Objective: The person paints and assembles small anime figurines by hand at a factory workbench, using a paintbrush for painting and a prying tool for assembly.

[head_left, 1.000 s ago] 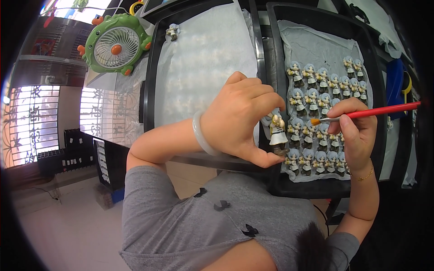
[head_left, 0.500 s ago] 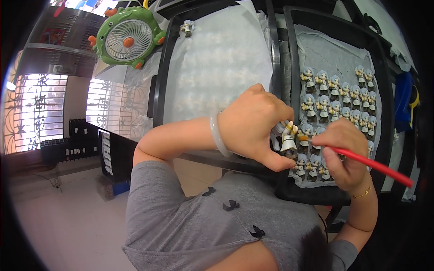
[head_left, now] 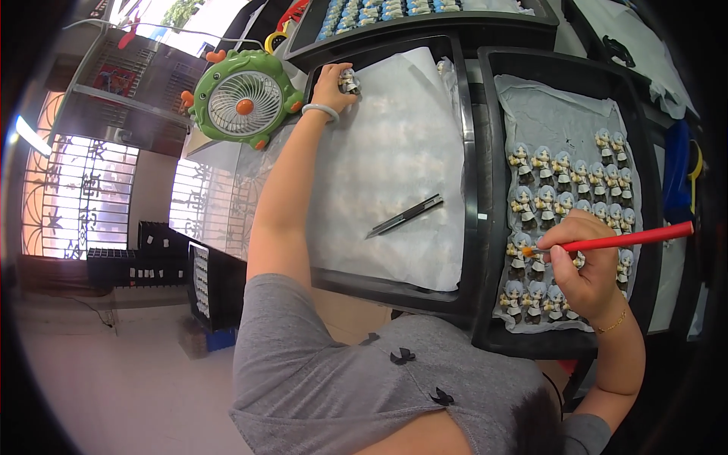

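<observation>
My left hand reaches to the far left corner of the paper-lined black tray. Its thumb and fingers close around a small figurine with pale hair and a white outfit; my hand hides part of it. My right hand grips a slim red-handled brush. The orange brush tip points left, over the figurines in the right tray. Similar figurines stand there in rows, some behind my right hand.
White paper lines the left tray, with a thin black pen-like tool lying on it. A green fan stands to its left. Beyond is another tray with blue-toned pieces. The right tray has a dark rim.
My left hand has moved from beside the right tray to the left tray's far corner, uncovering the black tool. My right hand keeps the brush, its handle now tilted up to the right.
</observation>
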`<state>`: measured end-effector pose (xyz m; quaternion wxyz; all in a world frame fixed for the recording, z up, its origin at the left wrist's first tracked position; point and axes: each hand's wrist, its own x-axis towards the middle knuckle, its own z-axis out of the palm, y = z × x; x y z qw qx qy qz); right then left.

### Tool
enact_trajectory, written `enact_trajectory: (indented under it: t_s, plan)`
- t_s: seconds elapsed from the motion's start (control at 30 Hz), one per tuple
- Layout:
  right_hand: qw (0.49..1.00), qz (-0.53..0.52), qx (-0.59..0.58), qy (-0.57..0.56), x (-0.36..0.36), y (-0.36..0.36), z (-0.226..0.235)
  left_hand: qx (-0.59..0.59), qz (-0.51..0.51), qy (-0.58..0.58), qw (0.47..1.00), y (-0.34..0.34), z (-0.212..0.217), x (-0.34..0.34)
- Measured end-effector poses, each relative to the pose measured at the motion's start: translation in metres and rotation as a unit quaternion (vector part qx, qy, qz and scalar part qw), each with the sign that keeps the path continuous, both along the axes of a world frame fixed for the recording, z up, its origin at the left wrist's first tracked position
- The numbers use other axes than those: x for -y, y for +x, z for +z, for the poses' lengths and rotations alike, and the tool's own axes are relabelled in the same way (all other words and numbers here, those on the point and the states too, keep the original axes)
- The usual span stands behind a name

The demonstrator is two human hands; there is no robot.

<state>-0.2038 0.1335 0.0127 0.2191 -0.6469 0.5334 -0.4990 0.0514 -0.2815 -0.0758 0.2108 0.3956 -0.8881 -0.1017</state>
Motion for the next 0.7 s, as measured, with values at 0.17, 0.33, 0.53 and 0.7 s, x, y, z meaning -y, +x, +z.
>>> enact_trajectory:
  t_s: [0.17,0.33,0.53,0.7]
  plan:
    - [1.000,-0.008,0.016,0.000,0.002,0.000,-0.004,0.110,0.041,-0.049,0.992,-0.003,-0.001,0.008]
    - [1.000,0.015,0.018,0.022,-0.001,-0.002,-0.001,0.160,0.064,0.025,0.985,-0.014,0.000,0.016]
    - [1.000,0.028,0.010,-0.009,0.000,0.002,-0.016,-0.008,-0.091,-0.134,0.987,-0.102,0.043,-0.038]
    - [0.998,0.011,-0.019,-0.060,-0.010,0.000,-0.010,-0.027,-0.384,0.047,0.922,-0.268,0.057,-0.186]
